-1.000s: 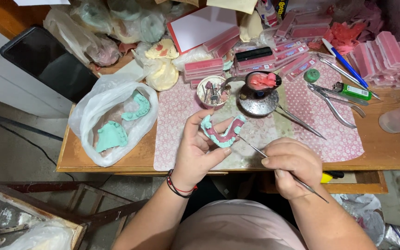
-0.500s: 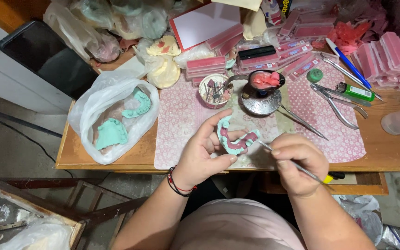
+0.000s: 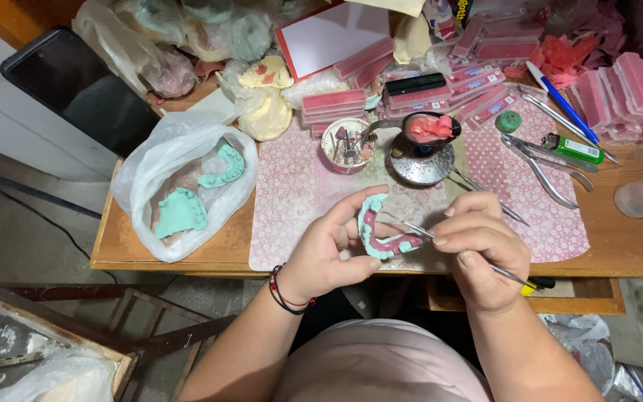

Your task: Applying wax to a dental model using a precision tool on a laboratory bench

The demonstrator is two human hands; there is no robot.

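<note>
Dental cast (image 3: 381, 234), green with pink wax along its arch, sits in your left hand (image 3: 329, 253) just above the near edge of the table (image 3: 113, 246), over the pink flowered mat (image 3: 292, 201). Far to your left, a clear plastic bag (image 3: 143, 179) with two more green casts (image 3: 199, 193) lies close to the table's left edge. Your left fingers curl around the cast, thumb below and forefinger arched over its top. Behind it stand a small cup of burs (image 3: 345, 145) and a metal dish (image 3: 422, 160), leaving only a narrow strip of bare mat between them and your hands. Your right hand (image 3: 481, 253) pinches a thin metal tool (image 3: 418, 229), fingers pressed together, its tip touching the cast. Further right, pliers (image 3: 541, 167) and a green lighter (image 3: 574, 149) lie well apart from your hands, with bare wood near the right edge.
</note>
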